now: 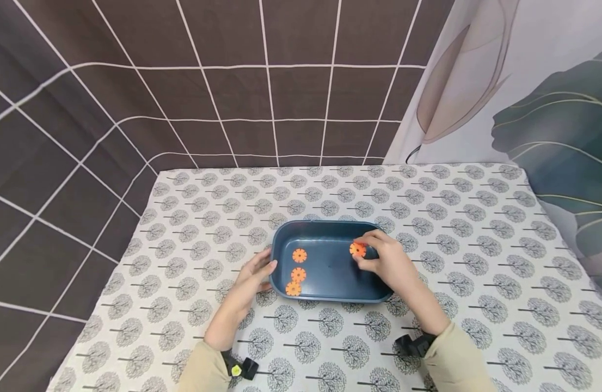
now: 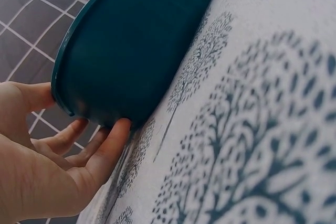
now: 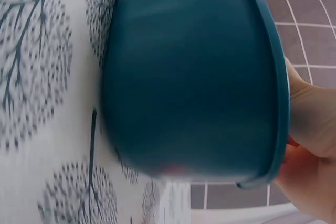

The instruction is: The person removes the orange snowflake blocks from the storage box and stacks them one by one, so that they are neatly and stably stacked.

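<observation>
A dark blue-green plastic basin (image 1: 330,294) with rounded corners stands on the patterned cloth. My left hand (image 1: 250,283) holds its left end, thumb at the rim and fingers against the outer wall, as the left wrist view shows. Over the basin's right half, my right hand (image 1: 386,258) pinches an orange notched plastic disc (image 1: 358,251) between thumb and fingers. A redder bit shows at that disc's upper edge by the fingertips. In the right wrist view the basin's wall (image 3: 199,77) hides most of the right hand (image 3: 310,135). Inside, three orange notched discs (image 1: 299,255) lie toward the left, the lower two touching.
The table is covered with a white cloth (image 1: 330,348) printed with grey trees. Behind it hangs a dark curtain (image 1: 301,92) with a white grid. A pale leaf-patterned curtain (image 1: 565,109) hangs at the right. Both wrists carry small black straps with cameras.
</observation>
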The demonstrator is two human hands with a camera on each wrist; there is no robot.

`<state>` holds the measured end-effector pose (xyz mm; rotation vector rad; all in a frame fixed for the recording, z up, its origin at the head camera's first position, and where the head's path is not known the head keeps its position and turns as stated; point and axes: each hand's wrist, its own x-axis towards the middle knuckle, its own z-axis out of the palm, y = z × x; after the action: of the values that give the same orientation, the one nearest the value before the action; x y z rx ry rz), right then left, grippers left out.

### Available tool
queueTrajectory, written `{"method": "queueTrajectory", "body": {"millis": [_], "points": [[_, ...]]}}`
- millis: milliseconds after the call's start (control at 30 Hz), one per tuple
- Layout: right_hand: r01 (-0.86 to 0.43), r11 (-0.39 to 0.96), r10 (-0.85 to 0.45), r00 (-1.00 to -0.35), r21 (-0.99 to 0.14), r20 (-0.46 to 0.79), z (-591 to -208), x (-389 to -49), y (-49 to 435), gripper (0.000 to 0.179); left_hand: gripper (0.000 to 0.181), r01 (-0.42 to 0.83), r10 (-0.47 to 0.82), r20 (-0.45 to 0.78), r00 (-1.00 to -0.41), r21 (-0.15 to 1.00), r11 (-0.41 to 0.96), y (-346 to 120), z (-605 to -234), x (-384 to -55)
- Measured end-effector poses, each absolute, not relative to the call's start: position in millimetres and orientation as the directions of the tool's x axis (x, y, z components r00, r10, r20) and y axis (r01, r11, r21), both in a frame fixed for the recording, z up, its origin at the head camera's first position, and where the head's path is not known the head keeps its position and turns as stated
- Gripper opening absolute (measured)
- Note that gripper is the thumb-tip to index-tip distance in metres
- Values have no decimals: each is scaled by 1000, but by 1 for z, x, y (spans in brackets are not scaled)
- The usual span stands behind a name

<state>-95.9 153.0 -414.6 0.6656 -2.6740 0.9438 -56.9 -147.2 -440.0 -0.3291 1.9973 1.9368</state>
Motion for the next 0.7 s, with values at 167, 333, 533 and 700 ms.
{"method": "queueTrajectory", "body": {"millis": [167,333,533,700], "points": [[-445,722,-320,-894,-530,314,-411,-95,164,34,58,-395,71,-396,-915,918,36,-148,-440,-57],[-506,716,-338,-854,-480,396,-410,-93,174,34,57,-390,70,-392,-917,920,37,-148,-441,-58],[-574,692,-354,-798,-437,488,-411,-91,186,34,58,-400,63,-402,-914,916,40,-147,-440,-58],[-623,650,-369,-759,-435,536,-414,-90,194,35,57,-407,60,-408,-911,913,42,-147,-439,-57]]}}
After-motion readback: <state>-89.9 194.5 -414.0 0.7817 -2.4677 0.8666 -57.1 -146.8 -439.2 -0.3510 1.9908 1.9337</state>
